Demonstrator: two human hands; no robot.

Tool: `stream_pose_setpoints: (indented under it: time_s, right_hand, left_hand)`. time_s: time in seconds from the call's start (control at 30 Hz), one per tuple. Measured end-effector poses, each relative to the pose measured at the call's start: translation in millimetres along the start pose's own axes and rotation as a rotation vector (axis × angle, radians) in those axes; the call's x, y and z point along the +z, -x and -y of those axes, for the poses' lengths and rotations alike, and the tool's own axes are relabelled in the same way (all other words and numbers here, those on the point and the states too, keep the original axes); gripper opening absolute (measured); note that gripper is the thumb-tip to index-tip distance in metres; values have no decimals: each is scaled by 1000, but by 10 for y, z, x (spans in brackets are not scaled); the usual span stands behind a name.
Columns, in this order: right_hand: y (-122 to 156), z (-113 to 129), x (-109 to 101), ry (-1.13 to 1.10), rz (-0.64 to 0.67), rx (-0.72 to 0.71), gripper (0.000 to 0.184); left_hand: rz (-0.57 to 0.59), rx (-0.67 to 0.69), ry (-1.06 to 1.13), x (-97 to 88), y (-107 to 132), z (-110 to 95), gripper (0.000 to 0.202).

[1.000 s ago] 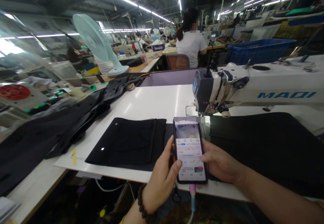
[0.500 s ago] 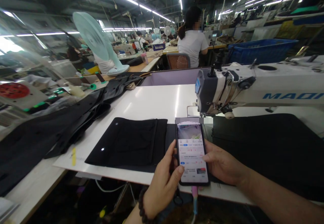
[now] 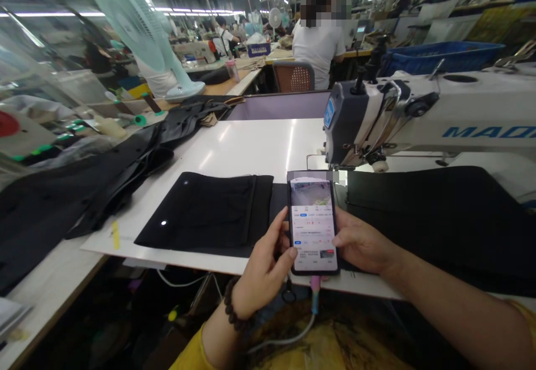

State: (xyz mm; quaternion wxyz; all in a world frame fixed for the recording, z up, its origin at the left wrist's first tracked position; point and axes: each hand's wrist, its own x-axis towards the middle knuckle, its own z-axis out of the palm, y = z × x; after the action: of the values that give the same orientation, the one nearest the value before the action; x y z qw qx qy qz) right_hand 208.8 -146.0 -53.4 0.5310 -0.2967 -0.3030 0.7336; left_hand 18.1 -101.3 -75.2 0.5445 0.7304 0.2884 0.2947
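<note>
A smartphone [image 3: 314,225] with a lit screen is held upright between both hands, over the front edge of the white sewing table [image 3: 247,147]. My left hand [image 3: 270,264] is closed around its left side, the thumb at the lower left corner of the screen. Along the right side my right hand [image 3: 364,244] grips it, thumb lying over the screen's edge. A charging cable [image 3: 315,297] is plugged into the phone's bottom. Black fabric pieces [image 3: 205,214] lie to the left of the phone, and a larger black fabric piece [image 3: 439,219] lies to its right.
A white sewing machine [image 3: 419,113] stands behind the phone at right. Dark fabric strips [image 3: 104,174] are heaped along the left. Farther back are a light-blue fan [image 3: 138,29], a blue bin [image 3: 444,54] and a seated person in a white shirt [image 3: 316,46].
The camera view has tilted down, so the table, machine and phone appear higher. Both hands keep their hold on the phone; more of the cable and yellow sleeves shows.
</note>
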Motion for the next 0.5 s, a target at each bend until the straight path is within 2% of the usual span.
stream_pose_setpoints:
  time_s: [0.27,0.5]
  right_hand:
    - [-3,-12,-28,-16,36,21,64]
    - [3,-12,-26,-8,-4,14,64]
  left_hand:
    - [11,-8,29,6,5,13,63]
    - [13,-12,2,6,-2,3,63]
